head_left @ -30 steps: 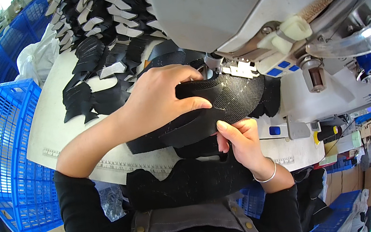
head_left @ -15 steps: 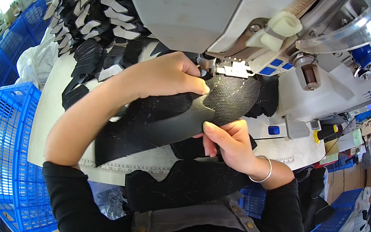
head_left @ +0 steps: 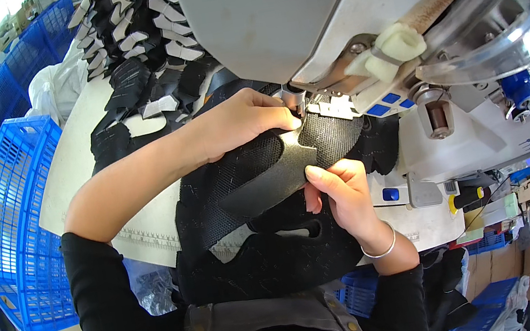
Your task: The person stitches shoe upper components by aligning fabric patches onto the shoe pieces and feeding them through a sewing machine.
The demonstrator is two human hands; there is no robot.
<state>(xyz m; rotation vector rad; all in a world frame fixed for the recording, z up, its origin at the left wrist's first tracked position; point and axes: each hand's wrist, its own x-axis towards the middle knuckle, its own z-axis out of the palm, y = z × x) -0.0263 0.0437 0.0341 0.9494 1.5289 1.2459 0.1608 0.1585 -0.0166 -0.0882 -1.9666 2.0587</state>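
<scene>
A black mesh fabric piece (head_left: 336, 140) lies under the sewing machine's head (head_left: 270, 14), with a smooth dark grey strip (head_left: 267, 182) on top of it. My left hand (head_left: 248, 123) comes across from the left; its thumb and finger are pinched on the strip's upper end beside the metal presser foot (head_left: 294, 97). Lower right, my right hand (head_left: 345, 194) pinches the strip's near edge between thumb and fingers. The needle point is hidden behind my left fingers. A larger black fabric part (head_left: 260, 272) with a cut-out spreads toward my lap.
Stacked black and white cut pieces (head_left: 135, 27) cover the table's far left. A blue plastic crate (head_left: 23, 222) stands left of the white table (head_left: 74, 173). To the right are a thread bobbin (head_left: 437, 118), blue buttons (head_left: 389, 102) and a black thread cone (head_left: 468, 198).
The dark strip has turned, its free left end swinging down and inward. My right hand has shifted slightly right with its edge. More of the black fabric now shows below.
</scene>
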